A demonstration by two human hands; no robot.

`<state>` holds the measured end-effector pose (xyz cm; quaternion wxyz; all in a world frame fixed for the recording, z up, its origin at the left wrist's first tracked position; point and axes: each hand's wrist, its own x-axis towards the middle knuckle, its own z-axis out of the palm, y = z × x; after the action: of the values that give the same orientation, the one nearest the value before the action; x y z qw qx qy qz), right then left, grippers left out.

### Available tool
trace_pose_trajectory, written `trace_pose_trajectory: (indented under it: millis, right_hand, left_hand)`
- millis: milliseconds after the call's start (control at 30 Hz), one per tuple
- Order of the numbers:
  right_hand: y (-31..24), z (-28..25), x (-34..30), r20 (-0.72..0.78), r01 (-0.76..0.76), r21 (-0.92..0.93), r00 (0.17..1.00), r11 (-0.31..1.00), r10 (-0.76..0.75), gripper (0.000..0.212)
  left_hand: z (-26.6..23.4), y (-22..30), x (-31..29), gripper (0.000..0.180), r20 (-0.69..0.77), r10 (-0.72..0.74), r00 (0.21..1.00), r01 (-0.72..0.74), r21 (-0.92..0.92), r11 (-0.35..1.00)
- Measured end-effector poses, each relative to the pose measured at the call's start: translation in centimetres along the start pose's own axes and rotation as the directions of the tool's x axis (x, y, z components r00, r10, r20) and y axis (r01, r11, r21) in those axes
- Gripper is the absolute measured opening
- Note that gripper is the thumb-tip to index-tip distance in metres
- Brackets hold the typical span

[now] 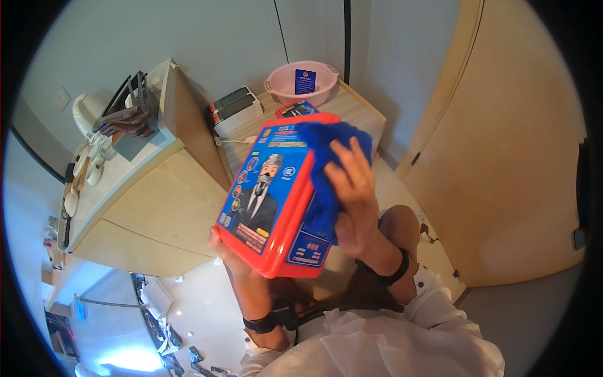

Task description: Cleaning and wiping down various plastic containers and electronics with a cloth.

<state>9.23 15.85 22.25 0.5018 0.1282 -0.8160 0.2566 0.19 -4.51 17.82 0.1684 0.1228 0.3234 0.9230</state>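
Note:
A red plastic box (279, 235) with a blue printed label is held up, tilted, in front of me; the label pictures a figure in a dark suit wearing a mask. My left hand (239, 267) grips its lower left corner, the thumb at the edge and the other fingers hidden beneath. Against the box's upper right side lies a bunched blue cloth (321, 166). My right hand (355, 188) holds this cloth against the box, its fingers bent over the fabric.
Beyond the box, a pink basin (286, 78), a flat red-edged package (295, 109) and a white-and-black device (235, 107) sit on a wooden surface (361, 107). A cluttered cabinet (160, 201) stands left; a wooden door (502, 157) is right. Scattered items (195, 357) lie lower left.

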Motion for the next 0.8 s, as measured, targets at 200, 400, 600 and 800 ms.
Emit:
trace_pose_trajectory:
  millis: [200,400,600,800]
  right_hand:
    - [2.9,0.4,-0.2,-0.26,-0.366,0.001,0.898,0.931,0.354,0.048]
    - [5.9,1.6,-4.5,0.093,-0.459,0.872,0.499,0.172,0.862,0.055]
    - [5.6,3.4,-8.6,0.561,-0.492,0.777,0.262,-0.392,0.785,0.065]
    - [2.4,4.5,-8.5,0.353,-0.649,0.758,0.327,-0.063,0.876,0.048]
  left_hand:
    - [-1.1,-1.4,-0.7,0.091,-0.026,-0.008,1.0,0.01,0.07,0.998]
    - [2.2,-3.2,-1.2,0.112,0.162,-0.184,0.969,0.151,0.198,0.968]
    - [2.6,-4.6,0.7,0.115,0.118,-0.083,0.99,0.039,0.332,0.943]
    - [0.8,-5.1,1.2,0.114,0.036,-0.067,0.997,0.051,0.341,0.939]
